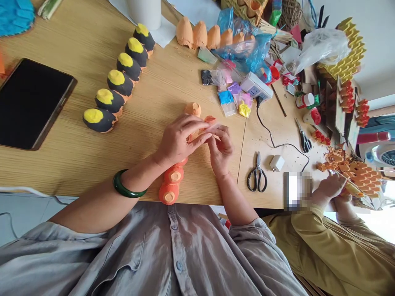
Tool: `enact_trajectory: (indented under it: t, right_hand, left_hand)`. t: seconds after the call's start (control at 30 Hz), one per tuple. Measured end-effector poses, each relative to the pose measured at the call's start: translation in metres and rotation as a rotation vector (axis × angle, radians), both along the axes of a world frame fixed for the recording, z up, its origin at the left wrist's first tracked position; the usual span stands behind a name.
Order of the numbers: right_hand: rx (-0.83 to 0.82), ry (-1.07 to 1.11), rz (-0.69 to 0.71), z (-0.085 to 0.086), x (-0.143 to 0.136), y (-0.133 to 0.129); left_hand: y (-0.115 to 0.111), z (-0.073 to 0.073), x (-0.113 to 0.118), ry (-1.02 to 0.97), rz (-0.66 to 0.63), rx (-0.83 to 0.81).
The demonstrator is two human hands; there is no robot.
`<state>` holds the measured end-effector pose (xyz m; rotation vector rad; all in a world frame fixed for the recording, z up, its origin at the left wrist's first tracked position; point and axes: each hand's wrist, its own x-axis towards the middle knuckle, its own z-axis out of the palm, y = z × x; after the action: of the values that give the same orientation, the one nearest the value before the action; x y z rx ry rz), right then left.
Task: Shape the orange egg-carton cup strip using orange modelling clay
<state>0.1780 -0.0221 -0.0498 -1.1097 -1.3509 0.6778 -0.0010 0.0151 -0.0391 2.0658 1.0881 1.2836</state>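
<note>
My left hand (pixel 179 137), with a green bangle (pixel 119 184) on its wrist, reaches over a row of egg-carton cups in front of me. The near cups are coated red (pixel 169 193) with bare orange tops; the farthest cup (pixel 193 109) is plain orange. Beside it is my right hand (pixel 220 148), fingers bent, the fingertips of both hands meeting at a small clear plastic bag (pixel 215 126). A bit of red-orange material (pixel 210 119) shows just beyond the fingers. The hands hide the middle of the row.
Black cups with yellow tops (pixel 116 77) and a tablet (pixel 32 105) are at the left. Plain orange cups (pixel 200 35) stand at the back. Colored clay packets (pixel 234 96), a power strip (pixel 256 85) and scissors (pixel 257 174) lie to the right. Another person's hand (pixel 331 185) works at far right.
</note>
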Motion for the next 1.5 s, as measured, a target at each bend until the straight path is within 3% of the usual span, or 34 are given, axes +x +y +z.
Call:
enact_trajectory:
  t: [0.47, 0.7, 0.9, 1.13, 1.3, 1.5]
  right_hand:
    - [-0.137, 0.175, 0.057, 0.001, -0.004, 0.002]
    - [-0.023, -0.093, 0.014, 0.013, -0.006, -0.004]
    - [0.059, -0.130, 0.021, 0.012, -0.006, -0.004]
    - [0.075, -0.026, 0.019, 0.005, -0.009, 0.003]
    - [-0.038, 0.121, 0.171, 0.003, -0.001, 0.008]
    - [0.090, 0.014, 0.187, 0.010, 0.003, 0.003]
  left_hand:
    - [-0.006, 0.005, 0.003, -0.019, 0.003, -0.021]
    - [-0.008, 0.003, 0.005, 0.088, 0.121, 0.027]
    - [-0.008, -0.001, 0.005, 0.148, 0.159, 0.176]
    - [-0.006, -0.002, 0.003, 0.169, 0.135, 0.251]
    - [-0.004, 0.002, 0.002, 0.054, 0.105, 0.378]
    - [-0.002, 0.009, 0.003, -0.010, 0.033, 0.288]
